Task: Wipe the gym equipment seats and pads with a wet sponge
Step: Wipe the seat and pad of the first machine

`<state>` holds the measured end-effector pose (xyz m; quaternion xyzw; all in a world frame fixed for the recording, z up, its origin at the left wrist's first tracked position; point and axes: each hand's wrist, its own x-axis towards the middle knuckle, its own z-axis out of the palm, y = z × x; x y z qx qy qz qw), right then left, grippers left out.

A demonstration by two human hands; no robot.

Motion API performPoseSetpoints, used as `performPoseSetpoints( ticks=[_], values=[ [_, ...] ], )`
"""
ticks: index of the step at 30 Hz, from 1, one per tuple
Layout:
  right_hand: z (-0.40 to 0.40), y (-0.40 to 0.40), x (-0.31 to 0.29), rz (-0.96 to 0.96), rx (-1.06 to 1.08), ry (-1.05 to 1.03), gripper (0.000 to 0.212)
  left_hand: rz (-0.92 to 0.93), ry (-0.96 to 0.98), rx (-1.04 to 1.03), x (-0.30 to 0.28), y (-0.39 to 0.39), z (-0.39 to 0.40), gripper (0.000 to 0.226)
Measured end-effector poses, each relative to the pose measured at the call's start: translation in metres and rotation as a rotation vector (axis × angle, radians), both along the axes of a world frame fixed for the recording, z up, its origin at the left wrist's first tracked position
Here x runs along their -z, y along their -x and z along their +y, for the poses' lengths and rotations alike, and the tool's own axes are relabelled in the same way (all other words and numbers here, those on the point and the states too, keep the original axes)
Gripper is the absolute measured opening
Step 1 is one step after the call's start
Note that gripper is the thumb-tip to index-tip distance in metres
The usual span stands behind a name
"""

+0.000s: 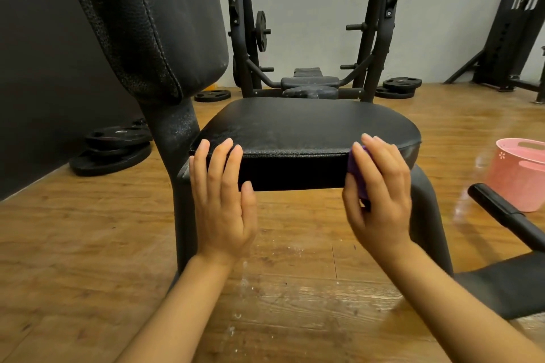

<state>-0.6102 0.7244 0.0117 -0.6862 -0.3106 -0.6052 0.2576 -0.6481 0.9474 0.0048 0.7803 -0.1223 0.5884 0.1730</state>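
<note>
A black padded seat [306, 127] fills the middle of the head view, with a tall black back pad [153, 20] rising at its left. My left hand [222, 200] lies flat against the seat's near edge at the left corner, fingers straight and reaching over the top rim. My right hand [379, 194] holds a purple sponge [358, 169] and presses it against the near edge at the right corner. Most of the sponge is hidden under my fingers.
A pink plastic basket [519, 174] stands on the wooden floor at the right, behind a black handle bar [501, 212]. Weight plates [112, 147] are stacked at the left. A bench rack [309, 79] stands behind the seat. Water drops mark the floor below the seat.
</note>
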Motion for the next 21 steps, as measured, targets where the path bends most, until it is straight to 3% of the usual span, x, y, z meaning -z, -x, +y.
performPoseSetpoints(
  ticks=[4, 9, 14, 17, 21],
  values=[
    [0.039, 0.008, -0.004, -0.014, -0.086, -0.064, 0.041, 0.008, 0.004, -0.004, -0.002, 0.002, -0.003, 0.042],
    [0.069, 0.008, -0.014, -0.064, -0.161, 0.149, 0.035, 0.017, 0.025, -0.033, -0.004, 0.004, -0.007, 0.042],
    [0.016, -0.004, -0.014, -0.137, -0.098, 0.317, 0.044, 0.017, -0.034, -0.047, -0.011, 0.006, -0.018, 0.043],
    [-0.028, -0.017, -0.011, -0.126, -0.034, 0.261, 0.048, 0.033, -0.159, -0.030, -0.013, 0.004, -0.028, 0.044],
    [-0.053, -0.027, -0.003, 0.016, -0.099, 0.042, 0.040, 0.031, -0.160, -0.048, -0.014, -0.001, -0.037, 0.044]
  ],
)
